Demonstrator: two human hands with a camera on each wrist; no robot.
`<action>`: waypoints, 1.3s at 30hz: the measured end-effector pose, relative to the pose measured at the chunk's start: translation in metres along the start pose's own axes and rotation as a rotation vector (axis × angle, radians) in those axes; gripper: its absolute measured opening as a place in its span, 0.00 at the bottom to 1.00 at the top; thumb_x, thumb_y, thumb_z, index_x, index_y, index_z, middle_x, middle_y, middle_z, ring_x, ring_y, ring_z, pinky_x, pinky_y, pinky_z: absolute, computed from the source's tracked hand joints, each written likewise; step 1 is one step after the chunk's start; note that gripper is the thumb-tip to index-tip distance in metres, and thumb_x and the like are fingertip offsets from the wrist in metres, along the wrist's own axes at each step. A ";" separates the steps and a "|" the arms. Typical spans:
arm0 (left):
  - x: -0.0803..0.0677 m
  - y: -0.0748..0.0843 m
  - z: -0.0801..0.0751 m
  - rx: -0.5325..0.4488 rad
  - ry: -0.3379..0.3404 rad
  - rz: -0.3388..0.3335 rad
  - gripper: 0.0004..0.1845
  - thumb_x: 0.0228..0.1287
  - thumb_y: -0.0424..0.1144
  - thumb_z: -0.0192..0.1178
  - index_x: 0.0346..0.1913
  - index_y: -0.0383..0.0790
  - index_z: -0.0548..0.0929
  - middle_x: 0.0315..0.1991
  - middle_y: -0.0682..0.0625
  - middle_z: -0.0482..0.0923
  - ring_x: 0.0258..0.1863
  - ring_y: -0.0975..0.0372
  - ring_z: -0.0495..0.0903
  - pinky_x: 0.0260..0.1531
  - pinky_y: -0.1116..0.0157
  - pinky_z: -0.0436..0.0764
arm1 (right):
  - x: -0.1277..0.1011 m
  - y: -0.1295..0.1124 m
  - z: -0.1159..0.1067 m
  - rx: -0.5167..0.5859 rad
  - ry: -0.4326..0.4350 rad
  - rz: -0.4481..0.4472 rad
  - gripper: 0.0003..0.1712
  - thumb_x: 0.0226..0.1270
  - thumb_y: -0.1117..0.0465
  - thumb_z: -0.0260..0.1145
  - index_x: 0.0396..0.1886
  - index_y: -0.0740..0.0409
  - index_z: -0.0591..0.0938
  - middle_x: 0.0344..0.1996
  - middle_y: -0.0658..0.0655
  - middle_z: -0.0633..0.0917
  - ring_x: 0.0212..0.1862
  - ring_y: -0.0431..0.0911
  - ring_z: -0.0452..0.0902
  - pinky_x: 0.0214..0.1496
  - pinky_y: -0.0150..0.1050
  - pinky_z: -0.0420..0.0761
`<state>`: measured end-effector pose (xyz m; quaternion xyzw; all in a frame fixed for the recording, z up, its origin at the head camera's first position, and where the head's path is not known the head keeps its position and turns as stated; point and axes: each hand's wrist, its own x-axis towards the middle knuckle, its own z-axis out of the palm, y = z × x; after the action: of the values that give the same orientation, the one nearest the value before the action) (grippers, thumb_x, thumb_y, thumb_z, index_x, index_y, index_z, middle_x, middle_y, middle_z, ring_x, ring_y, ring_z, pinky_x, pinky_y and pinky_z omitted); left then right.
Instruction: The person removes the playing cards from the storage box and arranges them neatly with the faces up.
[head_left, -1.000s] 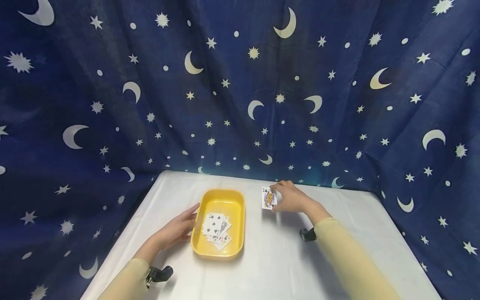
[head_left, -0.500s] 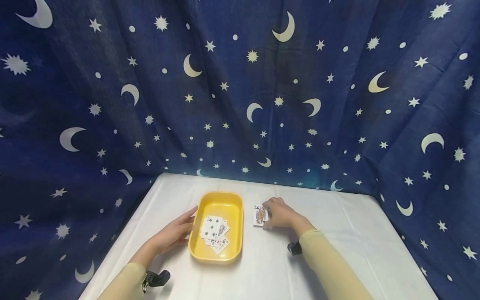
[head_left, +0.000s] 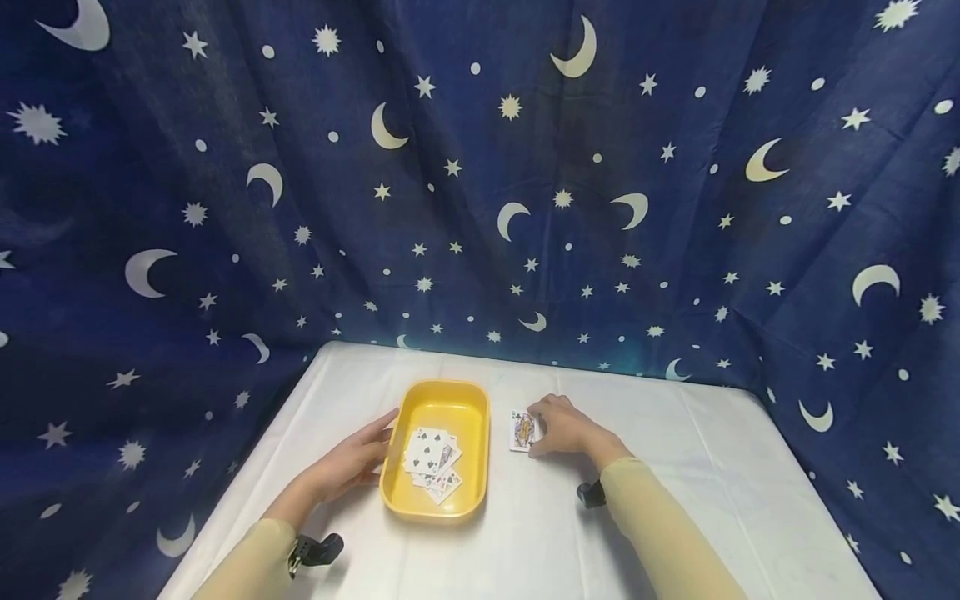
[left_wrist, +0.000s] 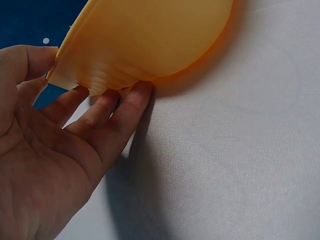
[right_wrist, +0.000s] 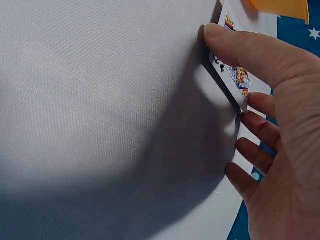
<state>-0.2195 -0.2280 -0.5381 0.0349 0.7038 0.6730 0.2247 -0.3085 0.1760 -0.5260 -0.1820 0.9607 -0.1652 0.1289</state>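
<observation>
A yellow tray point(head_left: 475, 492) stands on the white-covered table. Inside it lie several loose playing cards point(head_left: 429, 450), face up and overlapping, a five of spades on top. At the tray's left side is my left hand point(head_left: 352, 462); in the left wrist view its thumb reaches the rim and bent fingers touch the outer wall point(left_wrist: 165, 40). To the right of the tray, my right hand point(head_left: 567, 429) holds a queen of clubs point(head_left: 522, 431) by its edges, face up, low over the cloth. The right wrist view shows the thumb point(right_wrist: 240, 45) across that card. Whether other cards lie beneath it, I cannot tell.
White cloth point(head_left: 517, 533) covers the table. A dark blue curtain point(head_left: 480, 208) with moons and stars rises behind its far edge and along both sides. Black devices point(head_left: 318, 550) sit on both wrists.
My right hand has come left and nearer with the queen of clubs, closer to the tray, then stays there over the last half second. The left hand keeps its place at the tray.
</observation>
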 end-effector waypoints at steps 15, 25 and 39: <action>0.003 0.002 0.002 0.022 0.032 -0.017 0.38 0.75 0.37 0.55 0.83 0.55 0.53 0.77 0.38 0.61 0.62 0.48 0.77 0.54 0.51 0.82 | -0.001 0.001 -0.002 0.000 0.005 -0.010 0.49 0.42 0.44 0.85 0.66 0.55 0.80 0.59 0.52 0.78 0.62 0.51 0.70 0.71 0.52 0.68; 0.001 0.001 0.003 0.020 0.040 -0.022 0.39 0.75 0.36 0.55 0.83 0.55 0.52 0.76 0.37 0.62 0.60 0.48 0.79 0.52 0.51 0.83 | -0.001 -0.001 0.000 -0.001 0.008 -0.006 0.49 0.42 0.44 0.85 0.67 0.54 0.80 0.59 0.52 0.78 0.62 0.51 0.70 0.72 0.51 0.68; 0.001 0.002 0.002 0.050 0.059 -0.046 0.38 0.75 0.41 0.56 0.83 0.58 0.54 0.76 0.40 0.64 0.61 0.50 0.78 0.55 0.51 0.82 | 0.000 0.001 0.001 0.006 0.001 0.013 0.49 0.43 0.45 0.85 0.68 0.52 0.79 0.60 0.53 0.77 0.63 0.51 0.70 0.71 0.52 0.69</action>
<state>-0.2203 -0.2253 -0.5360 0.0045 0.7272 0.6508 0.2183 -0.3087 0.1762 -0.5275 -0.1753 0.9614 -0.1672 0.1301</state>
